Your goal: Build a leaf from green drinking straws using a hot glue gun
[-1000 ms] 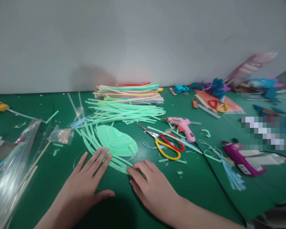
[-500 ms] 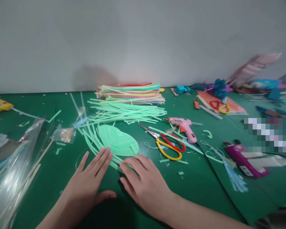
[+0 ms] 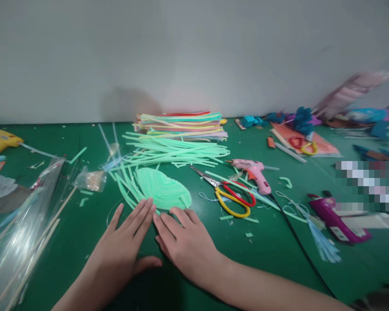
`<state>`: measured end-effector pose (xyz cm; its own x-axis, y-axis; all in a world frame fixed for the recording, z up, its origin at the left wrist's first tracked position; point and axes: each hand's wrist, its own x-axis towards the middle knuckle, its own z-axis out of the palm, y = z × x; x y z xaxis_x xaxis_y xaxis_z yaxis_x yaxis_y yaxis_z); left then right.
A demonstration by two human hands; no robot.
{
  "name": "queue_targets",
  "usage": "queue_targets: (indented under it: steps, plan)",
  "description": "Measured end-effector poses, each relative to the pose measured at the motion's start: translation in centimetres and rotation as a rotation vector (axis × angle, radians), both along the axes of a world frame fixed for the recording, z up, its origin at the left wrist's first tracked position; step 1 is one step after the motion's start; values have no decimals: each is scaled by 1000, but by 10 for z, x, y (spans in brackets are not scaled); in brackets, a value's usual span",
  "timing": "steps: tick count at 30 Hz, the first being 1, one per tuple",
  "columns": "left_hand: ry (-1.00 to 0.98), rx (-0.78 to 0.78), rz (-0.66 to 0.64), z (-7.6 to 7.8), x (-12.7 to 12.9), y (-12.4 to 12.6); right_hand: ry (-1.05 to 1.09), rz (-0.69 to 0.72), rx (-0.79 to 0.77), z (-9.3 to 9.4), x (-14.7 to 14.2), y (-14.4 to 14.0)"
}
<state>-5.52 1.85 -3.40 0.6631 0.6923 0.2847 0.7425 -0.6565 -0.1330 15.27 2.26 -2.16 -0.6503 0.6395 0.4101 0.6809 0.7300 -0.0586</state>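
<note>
A: A green table (image 3: pixel 272 255) against a pale wall, strewn with craft supplies. Along the back lies a stack of coloured strips (image 3: pixel 181 126); just in front of it, a loose spread of mint-green strips (image 3: pixel 178 152).

B: And at the left edge?

A: Clear cellophane sleeves (image 3: pixel 22 229) with thin wooden sticks inside. Right of centre, a pink glue gun (image 3: pixel 253 172) and red-and-yellow scissors (image 3: pixel 228 196); further right, a purple glue gun (image 3: pixel 337 218).

B: Where is the piece being handled?

A: The mint-green leaf shape (image 3: pixel 164 190) lies flat at centre, with a fan of curved green strips (image 3: pixel 125 188) at its left side. Both hands meet at its near edge.

B: How are the hands set?

A: The left hand (image 3: pixel 123 248) lies palm down, fingers straight and together, tips touching the strips by the leaf's near-left edge, thumb spread toward the body. The right hand (image 3: pixel 184 246) is also flat, fingers slightly splayed, tips at the leaf's near edge. Neither grasps anything; both are open and pressing on the table.

B: What would good handling look like here?

A: In my judgement, even, light pressure from flat fingertips, so the strips stay aligned with the leaf and do not buckle or slide.
</note>
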Motion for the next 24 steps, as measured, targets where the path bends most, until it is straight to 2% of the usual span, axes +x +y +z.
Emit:
queue_targets:
  steps: [4, 16, 22, 24]
  plan:
    - [12, 11, 1, 2, 2, 0, -70, 30, 69, -2, -2, -5]
    - [0, -74, 50, -4, 1, -3, -6, 94, -134, -3, 3, -3]
    - [-4, -56, 55, -5, 3, -3, -40, 93, 0, -9, 4, -13]
    - [-2, -46, 39, -2, 6, -4, -45, 107, -1, -10, 4, -15]
